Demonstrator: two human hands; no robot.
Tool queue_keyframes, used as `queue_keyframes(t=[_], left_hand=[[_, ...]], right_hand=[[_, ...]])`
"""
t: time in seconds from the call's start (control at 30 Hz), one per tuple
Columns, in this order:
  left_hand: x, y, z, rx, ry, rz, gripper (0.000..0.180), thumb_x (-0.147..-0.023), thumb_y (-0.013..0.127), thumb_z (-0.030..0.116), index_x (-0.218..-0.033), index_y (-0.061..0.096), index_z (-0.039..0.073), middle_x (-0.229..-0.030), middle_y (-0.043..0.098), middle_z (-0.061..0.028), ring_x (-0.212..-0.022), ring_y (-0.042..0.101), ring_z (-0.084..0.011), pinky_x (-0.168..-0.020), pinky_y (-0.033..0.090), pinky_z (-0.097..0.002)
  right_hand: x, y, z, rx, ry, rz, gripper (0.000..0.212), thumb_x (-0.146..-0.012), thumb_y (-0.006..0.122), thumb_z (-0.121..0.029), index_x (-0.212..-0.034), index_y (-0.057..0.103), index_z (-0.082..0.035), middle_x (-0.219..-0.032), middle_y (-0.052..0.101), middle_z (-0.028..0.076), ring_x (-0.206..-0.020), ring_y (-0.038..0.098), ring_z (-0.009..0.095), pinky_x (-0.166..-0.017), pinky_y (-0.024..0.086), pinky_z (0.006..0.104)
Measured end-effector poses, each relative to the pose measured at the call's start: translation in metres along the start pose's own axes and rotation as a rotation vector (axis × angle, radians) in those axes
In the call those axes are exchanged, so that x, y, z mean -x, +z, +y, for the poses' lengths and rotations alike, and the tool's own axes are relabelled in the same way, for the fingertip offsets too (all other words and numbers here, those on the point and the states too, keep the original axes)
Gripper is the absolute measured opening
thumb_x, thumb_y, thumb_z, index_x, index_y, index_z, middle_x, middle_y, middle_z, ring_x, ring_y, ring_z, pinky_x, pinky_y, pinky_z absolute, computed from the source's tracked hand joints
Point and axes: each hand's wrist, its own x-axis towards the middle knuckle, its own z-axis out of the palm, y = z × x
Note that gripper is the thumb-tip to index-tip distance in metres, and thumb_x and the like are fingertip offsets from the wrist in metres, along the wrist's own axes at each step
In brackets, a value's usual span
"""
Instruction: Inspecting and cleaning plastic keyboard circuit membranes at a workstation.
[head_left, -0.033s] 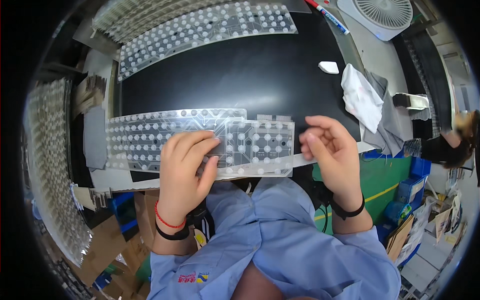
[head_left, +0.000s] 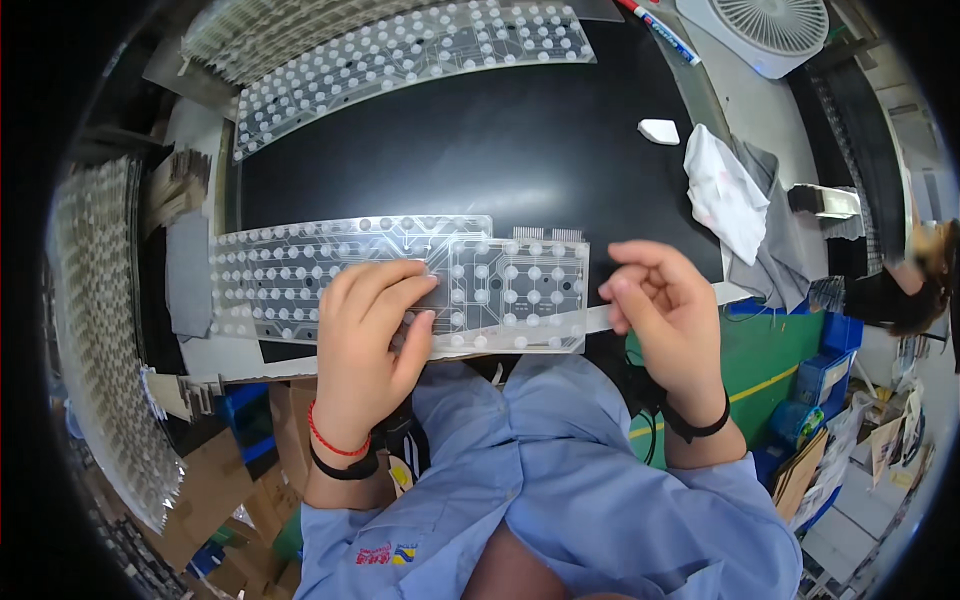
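Note:
A clear keyboard membrane sheet (head_left: 530, 265) with rows of whitish domes and printed traces lies along the near edge of the black work surface. My left hand (head_left: 370, 325) rests on its middle, fingers bent loosely, thumb apart from the index finger. To the right of the sheet hovers my right hand (head_left: 665, 305), apart from it. Its fingers are half curled and slightly blurred, with a gap to the thumb; I see nothing held in it. A second membrane sheet (head_left: 420, 50) lies at the far side, in front of a stack of similar sheets (head_left: 265, 35).
At the right lie a white cloth (head_left: 722, 195), a grey cloth (head_left: 775, 225), a small white block (head_left: 658, 131) and a red-and-blue marker (head_left: 668, 38). A white fan (head_left: 765, 30) stands behind. More stacked sheets (head_left: 105, 330) stand at the left. Someone else is partly visible at far right.
The fingers of my right hand have shifted slightly down and curled a little. My left hand stays on the membrane sheet, nearly unmoved.

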Motion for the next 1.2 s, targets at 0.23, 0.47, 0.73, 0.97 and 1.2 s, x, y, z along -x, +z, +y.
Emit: queue_keyframes(t=[0.23, 0.47, 0.73, 0.97, 1.2], left_hand=[[-0.001, -0.001, 0.008, 0.016, 0.000, -0.056, 0.027, -0.078, 0.071, 0.006, -0.104, 0.069, 0.006, -0.110, 0.068, -0.0071, -0.102, 0.059, -0.0295, -0.090, 0.044, -0.0397], [-0.028, 0.003, 0.022, -0.033, 0.049, -0.119, 0.032, -0.079, 0.064, -0.003, -0.111, 0.067, 0.002, -0.098, 0.065, -0.0126, -0.092, 0.059, -0.0305, -0.083, 0.045, -0.0396], [-0.053, 0.025, 0.037, 0.339, -0.048, -0.131, 0.042, -0.081, 0.053, -0.009, -0.121, 0.062, 0.000, -0.080, 0.052, -0.0080, -0.072, 0.051, -0.0189, -0.065, 0.043, -0.0293], [-0.044, 0.030, 0.033, 0.616, -0.197, -0.029, 0.014, -0.084, 0.058, -0.001, -0.098, 0.059, 0.001, -0.087, 0.059, -0.0107, -0.078, 0.058, -0.0242, -0.072, 0.049, -0.0350], [-0.030, 0.031, 0.021, 0.643, -0.152, -0.008, 0.012, -0.086, 0.061, -0.001, -0.098, 0.060, 0.002, -0.089, 0.061, -0.0097, -0.080, 0.059, -0.0229, -0.071, 0.049, -0.0317]], right_hand=[[0.045, -0.006, 0.019, 0.206, 0.126, 0.026, 0.013, -0.096, 0.067, -0.008, -0.089, 0.064, 0.002, -0.070, 0.064, 0.000, -0.062, 0.057, 0.003, -0.056, 0.045, 0.0190], [0.041, 0.018, 0.028, -0.223, -0.013, 0.077, 0.024, -0.092, 0.063, 0.009, -0.103, 0.044, -0.002, -0.094, 0.068, 0.012, -0.086, 0.070, 0.013, -0.070, 0.055, 0.0206], [0.014, 0.011, 0.013, -0.144, -0.053, 0.047, 0.031, -0.086, 0.070, 0.011, -0.097, 0.045, -0.004, -0.086, 0.068, 0.010, -0.074, 0.066, 0.007, -0.064, 0.051, 0.0179], [-0.014, -0.026, -0.012, 0.091, -0.107, 0.030, 0.032, -0.099, 0.060, -0.012, -0.127, 0.051, -0.001, -0.099, 0.068, 0.007, -0.080, 0.065, 0.009, -0.067, 0.051, 0.0211], [-0.120, -0.075, -0.042, 1.204, -0.635, 0.061, 0.031, -0.087, 0.071, -0.011, -0.118, 0.067, -0.005, -0.101, 0.066, 0.013, -0.096, 0.062, 0.031, -0.082, 0.050, 0.0374]])
